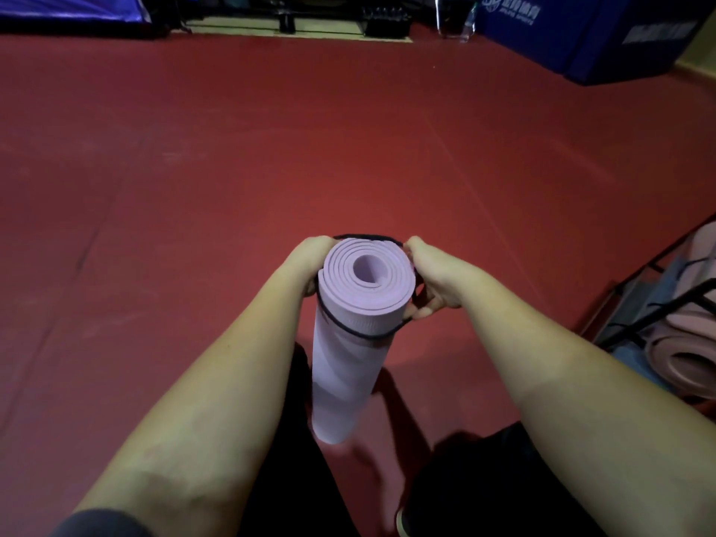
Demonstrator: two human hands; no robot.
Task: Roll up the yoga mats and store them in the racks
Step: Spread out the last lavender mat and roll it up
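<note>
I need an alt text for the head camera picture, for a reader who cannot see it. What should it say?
Two bare hands hold a rolled lilac yoga mat upright over a red floor, the left hand and right hand pulling a black elastic strap around its top end. At the right edge, a black rack holds rolled pink mats.

One lilac rolled yoga mat [358,304] stands on end between the fingers of two hands, the left hand [310,261] and the right hand [430,281]. One black elastic strap [364,336] loops the roll just below the fingers. To the right of the right hand's fingers, well apart, one black rack [654,300] holds at least two pink rolled mats [685,358]; a third cannot be told. Far beyond the fingertips stands one blue padded block [604,36]
</note>
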